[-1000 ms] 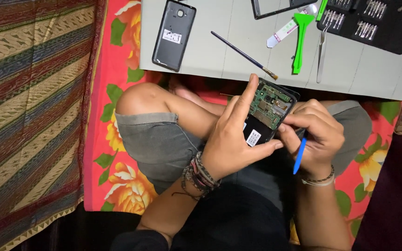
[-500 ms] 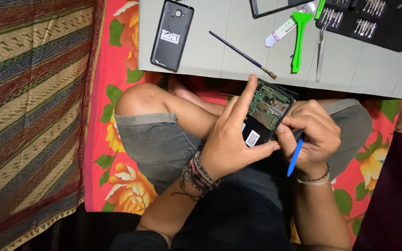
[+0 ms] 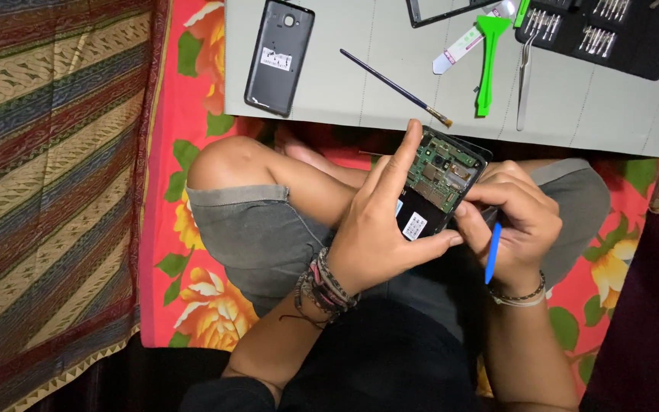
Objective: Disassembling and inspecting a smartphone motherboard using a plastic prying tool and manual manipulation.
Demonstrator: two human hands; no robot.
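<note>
Green circuitry is being exposed in the opened phone (image 3: 440,183), clasped over the lap by the left hand (image 3: 379,229); its long axis is tilting toward the table (image 3: 329,91). The right hand (image 3: 516,221), gripping a blue tool (image 3: 492,252), is pressing at the phone's right edge.

Blue pry tool (image 3: 492,252) swung more upright in right hand (image 3: 514,225); view shifted down.
</note>
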